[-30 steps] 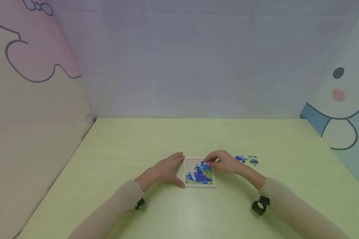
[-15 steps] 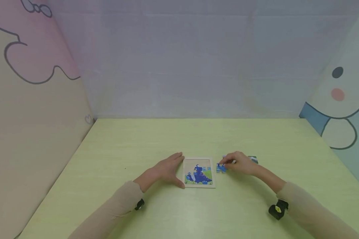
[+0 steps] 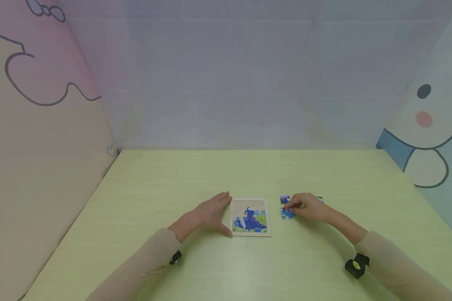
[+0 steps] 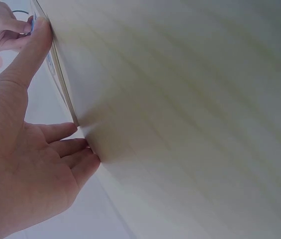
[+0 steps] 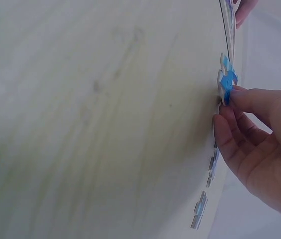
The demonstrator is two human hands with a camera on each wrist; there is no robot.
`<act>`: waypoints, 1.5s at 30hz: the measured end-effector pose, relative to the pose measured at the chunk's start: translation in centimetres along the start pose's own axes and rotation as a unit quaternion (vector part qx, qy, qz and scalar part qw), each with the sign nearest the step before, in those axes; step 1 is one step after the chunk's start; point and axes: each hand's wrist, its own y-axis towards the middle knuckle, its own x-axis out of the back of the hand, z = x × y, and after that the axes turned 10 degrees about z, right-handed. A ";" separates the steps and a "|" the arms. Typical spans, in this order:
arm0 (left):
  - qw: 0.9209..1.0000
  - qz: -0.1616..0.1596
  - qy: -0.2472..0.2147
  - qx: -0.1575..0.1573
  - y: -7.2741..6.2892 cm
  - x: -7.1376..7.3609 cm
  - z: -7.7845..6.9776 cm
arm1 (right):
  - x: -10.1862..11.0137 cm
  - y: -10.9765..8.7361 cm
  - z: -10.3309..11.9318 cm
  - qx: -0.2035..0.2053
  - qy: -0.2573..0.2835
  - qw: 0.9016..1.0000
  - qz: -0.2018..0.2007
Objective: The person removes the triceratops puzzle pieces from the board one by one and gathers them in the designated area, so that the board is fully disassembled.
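A square puzzle board with a pale wooden rim (image 3: 252,235) lies on the table, partly filled with pieces of a blue dinosaur picture. My left hand (image 3: 212,213) rests at its left side, thumb by the near corner and fingers by the far one. In the left wrist view, that hand's fingertips touch the tabletop and the board's edge. To the right of the board, my right hand (image 3: 308,207) pinches a blue puzzle piece (image 3: 286,214) between thumb and fingers. The right wrist view shows this piece (image 5: 227,82) tilted up on edge, close to the tabletop.
Just beyond the pinched piece lies a loose purple-blue puzzle piece (image 3: 284,198). Another loose piece (image 3: 319,199) is partly hidden behind my right hand. The light table (image 3: 196,171) meets a curtain (image 3: 226,83) at the back, with printed panels on both sides.
My right hand has carried the blue puzzle piece from over the board to the right, off the rim. This bares the board's upper right part. The left hand has stayed in place.
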 end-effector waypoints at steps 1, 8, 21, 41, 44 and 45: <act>1.000 -0.001 0.000 -0.001 0.0 0.0 0.0 | 0.0 0.0 0.0 0.001 -0.003 1.000 -0.001; 1.000 -0.003 -0.002 -0.007 -0.1 0.0 -0.1 | 0.1 0.0 -0.1 0.003 -0.015 1.000 -0.003; 1.000 0.000 -0.003 0.001 0.0 -0.1 0.0 | 0.0 -0.3 -0.2 -0.003 0.009 1.000 -0.010; 1.000 -0.001 -0.006 0.004 0.1 -0.2 -0.1 | 0.3 -0.4 0.2 0.014 0.007 1.000 -0.015; 1.000 -0.002 -0.005 0.004 0.0 -0.1 -0.1 | 0.2 0.3 0.7 0.045 0.016 0.999 -0.025; 1.000 -0.003 -0.005 0.004 0.0 -0.1 -0.1 | 0.0 0.6 0.9 0.059 0.017 0.998 -0.026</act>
